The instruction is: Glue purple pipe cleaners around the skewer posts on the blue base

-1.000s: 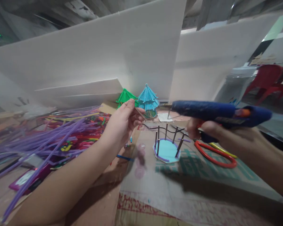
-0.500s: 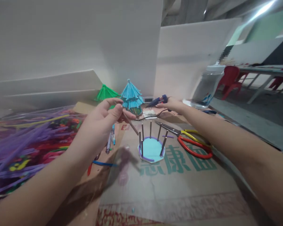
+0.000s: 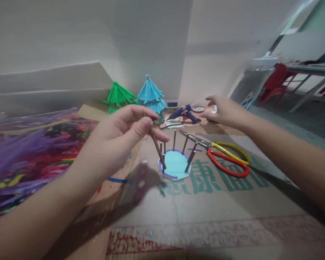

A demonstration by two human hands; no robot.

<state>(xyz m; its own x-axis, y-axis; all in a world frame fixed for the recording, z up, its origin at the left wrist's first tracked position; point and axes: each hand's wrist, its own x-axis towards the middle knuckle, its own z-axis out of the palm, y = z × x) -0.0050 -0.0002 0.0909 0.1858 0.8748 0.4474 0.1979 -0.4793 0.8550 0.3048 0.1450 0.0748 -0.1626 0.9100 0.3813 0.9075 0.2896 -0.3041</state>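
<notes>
Sticks (image 3: 174, 140) stood along edge of base (image 3: 176, 163), base on cardboard (image 3: 206, 209). Scissors (image 3: 209, 145) lay right of base, glue gun (image 3: 180, 112) behind, pipe cleaners (image 3: 43, 144) left of cardboard.

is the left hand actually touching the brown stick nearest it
Touching: the head view shows the left hand pinching the brown stick, which slants down out of its grip with no gap between them.

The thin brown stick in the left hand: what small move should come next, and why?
Perhaps bring the thin brown stick upright over the light-blue, purple-edged base: in the left hand it slants, while slender dark sticks stand around the edge, leaving a front gap.
</notes>
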